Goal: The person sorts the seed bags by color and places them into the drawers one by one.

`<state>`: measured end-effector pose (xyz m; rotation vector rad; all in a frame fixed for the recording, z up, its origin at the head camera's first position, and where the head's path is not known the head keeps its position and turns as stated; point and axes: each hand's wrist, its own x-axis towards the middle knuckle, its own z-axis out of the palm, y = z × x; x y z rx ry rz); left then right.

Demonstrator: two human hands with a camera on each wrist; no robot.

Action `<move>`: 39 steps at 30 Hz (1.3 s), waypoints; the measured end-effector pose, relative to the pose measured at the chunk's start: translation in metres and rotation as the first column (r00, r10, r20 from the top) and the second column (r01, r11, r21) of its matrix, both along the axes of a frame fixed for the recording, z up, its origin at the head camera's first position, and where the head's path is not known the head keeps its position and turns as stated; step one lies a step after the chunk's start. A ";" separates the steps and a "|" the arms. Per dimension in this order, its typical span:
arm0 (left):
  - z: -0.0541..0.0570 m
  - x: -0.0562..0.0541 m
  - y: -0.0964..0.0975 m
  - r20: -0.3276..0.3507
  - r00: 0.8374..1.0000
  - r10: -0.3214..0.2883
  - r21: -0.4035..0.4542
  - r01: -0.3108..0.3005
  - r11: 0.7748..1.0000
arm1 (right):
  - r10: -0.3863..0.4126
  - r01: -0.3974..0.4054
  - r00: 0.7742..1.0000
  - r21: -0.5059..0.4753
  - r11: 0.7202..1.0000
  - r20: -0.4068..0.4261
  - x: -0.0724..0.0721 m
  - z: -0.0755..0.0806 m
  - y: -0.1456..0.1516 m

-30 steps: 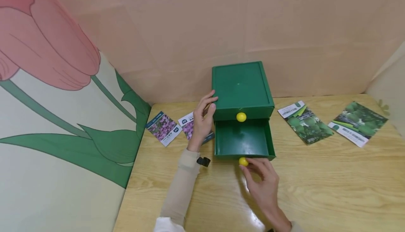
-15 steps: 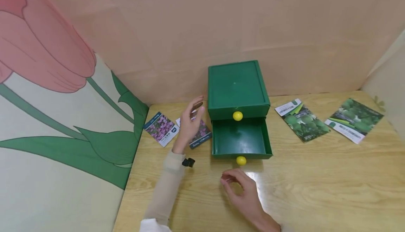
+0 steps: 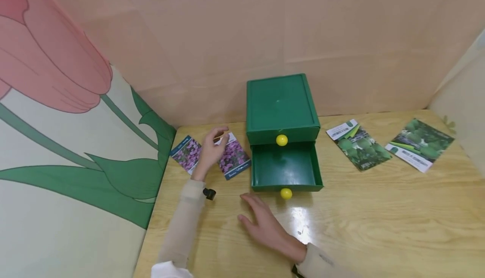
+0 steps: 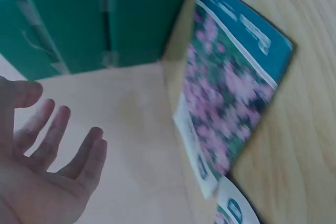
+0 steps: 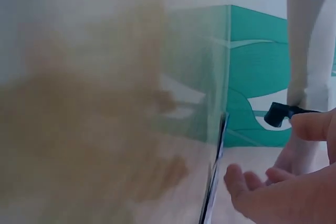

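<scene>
My left hand [image 3: 211,151] hovers over two purple-flower seed packets, its fingers loosely bent with nothing in them. The right-hand one of these, a flower seed packet [image 3: 235,158], lies just beside the fingers; the other flower packet [image 3: 185,153] is partly hidden behind the hand. In the left wrist view the loose fingers stand apart from the flower packet [image 4: 226,87]. My right hand [image 3: 265,227] is held over the table in front of the drawer, fingers relaxed and holding nothing. The green drawer box [image 3: 280,105] has its lower drawer [image 3: 286,166] pulled out, with nothing inside.
Two seed packets with green round fruit, one nearer [image 3: 360,145] and one farther right [image 3: 420,145], lie right of the box. Yellow round knobs, an upper knob [image 3: 281,140] and a lower knob [image 3: 286,193], stick out in front. A pink-draped wall [image 3: 212,50] stands behind the table.
My right hand has let go of the lower drawer's yellow knob and moved left and down. My left hand has left the box's side and moved left over the flower packets.
</scene>
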<state>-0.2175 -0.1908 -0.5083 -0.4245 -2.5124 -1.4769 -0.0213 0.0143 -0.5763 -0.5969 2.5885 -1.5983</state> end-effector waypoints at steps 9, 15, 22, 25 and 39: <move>-0.018 -0.010 -0.022 0.143 0.988 0.059 -0.217 -0.027 0.976 | -0.040 0.037 0.996 0.036 0.999 0.077 -0.029 -0.003 -0.022; -0.025 -0.014 -0.031 0.207 0.971 0.116 -0.365 -0.034 0.930 | -0.085 0.089 0.990 -0.030 0.996 0.111 -0.045 -0.008 -0.039; -0.031 -0.020 -0.035 0.287 0.945 0.158 -0.471 -0.005 0.882 | -0.187 0.212 0.951 -0.081 0.974 0.245 -0.064 -0.009 -0.057; -0.032 -0.021 -0.036 0.313 0.933 0.176 -0.506 0.008 0.862 | -0.231 0.272 0.931 -0.116 0.955 0.284 -0.074 -0.012 -0.066; -0.038 -0.024 -0.042 0.324 0.924 0.202 -0.560 0.016 0.828 | -0.390 0.421 0.900 -0.154 0.894 0.193 -0.100 -0.012 -0.092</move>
